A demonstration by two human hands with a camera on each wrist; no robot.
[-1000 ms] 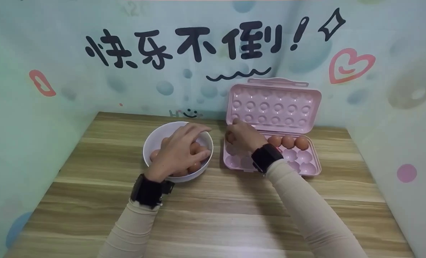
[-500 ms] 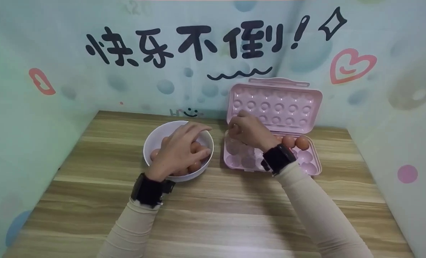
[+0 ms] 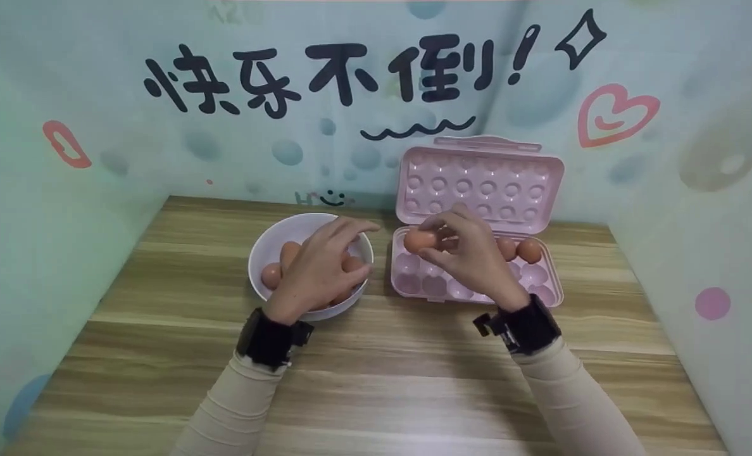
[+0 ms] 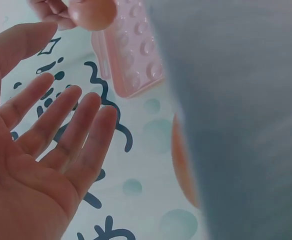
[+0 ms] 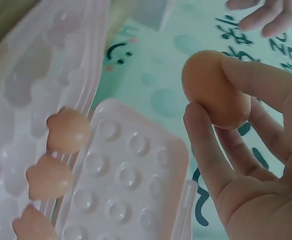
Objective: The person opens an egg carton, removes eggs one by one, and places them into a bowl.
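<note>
My right hand [image 3: 477, 256] pinches a brown egg [image 3: 420, 241] between thumb and fingertips, above the back left part of the pink egg carton [image 3: 414, 296]. In the right wrist view, the held egg [image 5: 216, 89] is apart from the carton. Three eggs sit in the carton's back row in that view; in the head view my right hand hides part of that row. My left hand [image 3: 319, 266] is over the white bowl [image 3: 263, 244], its fingers extended. Several brown eggs [image 3: 290, 254] lie in the bowl, partly covered by that hand. The left wrist view shows a bare palm [image 4: 31, 195].
The carton's lid [image 3: 480, 190] stands raised at the back, near the printed backdrop [image 3: 224, 152]. Bowl and carton sit side by side on a wood-grain table [image 3: 363, 367]. The bowl's wall [image 4: 246, 130] blocks much of the left wrist view.
My right wrist has shifted right and towards me, and the hand has turned so the egg between its fingers shows clearly. My left hand has stayed almost still over the bowl.
</note>
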